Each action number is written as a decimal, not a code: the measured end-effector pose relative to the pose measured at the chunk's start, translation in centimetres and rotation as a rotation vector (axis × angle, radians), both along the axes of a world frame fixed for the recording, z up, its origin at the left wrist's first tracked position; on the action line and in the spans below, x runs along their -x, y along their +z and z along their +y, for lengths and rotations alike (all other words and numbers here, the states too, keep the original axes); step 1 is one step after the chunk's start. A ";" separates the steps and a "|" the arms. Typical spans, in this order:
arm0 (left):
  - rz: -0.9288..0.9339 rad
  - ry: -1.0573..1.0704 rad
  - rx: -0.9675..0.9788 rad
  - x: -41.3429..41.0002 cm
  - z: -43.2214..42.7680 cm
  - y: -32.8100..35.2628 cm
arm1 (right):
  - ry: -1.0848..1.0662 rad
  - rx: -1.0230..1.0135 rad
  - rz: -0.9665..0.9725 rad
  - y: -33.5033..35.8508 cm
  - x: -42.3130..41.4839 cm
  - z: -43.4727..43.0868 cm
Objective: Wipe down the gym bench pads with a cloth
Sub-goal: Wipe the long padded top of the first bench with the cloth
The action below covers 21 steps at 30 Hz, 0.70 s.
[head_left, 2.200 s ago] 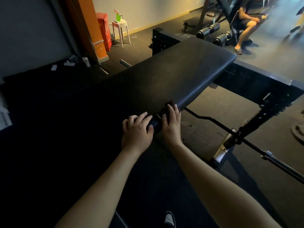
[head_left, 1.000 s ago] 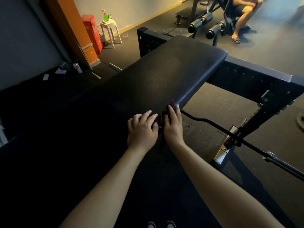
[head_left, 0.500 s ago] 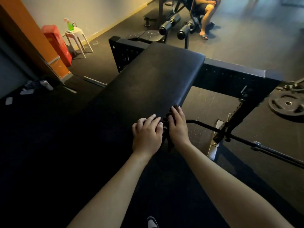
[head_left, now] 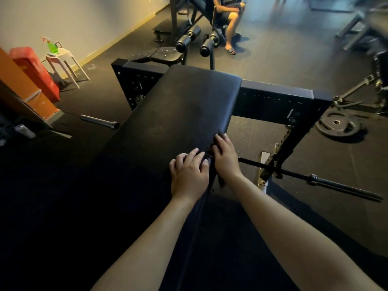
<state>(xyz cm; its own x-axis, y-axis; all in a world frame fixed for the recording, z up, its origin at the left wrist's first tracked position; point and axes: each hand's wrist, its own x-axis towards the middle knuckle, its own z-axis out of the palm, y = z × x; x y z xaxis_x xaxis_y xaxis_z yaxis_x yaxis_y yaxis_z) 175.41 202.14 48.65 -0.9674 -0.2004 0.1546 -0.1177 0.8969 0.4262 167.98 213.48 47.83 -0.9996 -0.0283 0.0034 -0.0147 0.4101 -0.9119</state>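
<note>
bench pad (head_left: 178,114): black, runs from near centre to far centre; near part is in deep shadow
cloth (head_left: 210,153): dark, bunched on the right edge of the bench pad about halfway along, between the two hands; mostly covered, a strip of it seems to hang down the side
left hand (head_left: 189,175): palm down on the pad top, just left of the cloth; fingers loosely bent, tips on the cloth; can't tell if they grasp it or only press
right hand (head_left: 226,159): on the pad's right edge, touching the cloth; fingers straight and laid flat over it, pressing, not clenched; thumb hidden
hands: side by side, nearly touching
rack frame (head_left: 273,94): black perforated beam crossing behind the far end of the pad
barbell (head_left: 327,182): low on the right, running from under the pad out to the right
weight plate (head_left: 339,127): flat on the floor, far right
bar end (head_left: 98,121): grey, on the floor left of the pad
stool (head_left: 63,56): white, far left by the wall
spray bottle (head_left: 51,46): green, standing on the stool
red box (head_left: 36,70): left of the stool, against an orange pillar
seated person (head_left: 230,19): far centre, on another machine; only legs and an arm show
</note>
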 end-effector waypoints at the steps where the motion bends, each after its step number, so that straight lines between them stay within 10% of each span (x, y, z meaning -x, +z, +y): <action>1: -0.009 0.000 -0.002 0.2 0.1 0.0 | -0.027 0.009 -0.032 0.3 1.1 0.0; 21: -0.047 0.040 0.023 5.9 3.1 0.0 | 0.071 0.044 -0.022 -0.5 2.9 2.2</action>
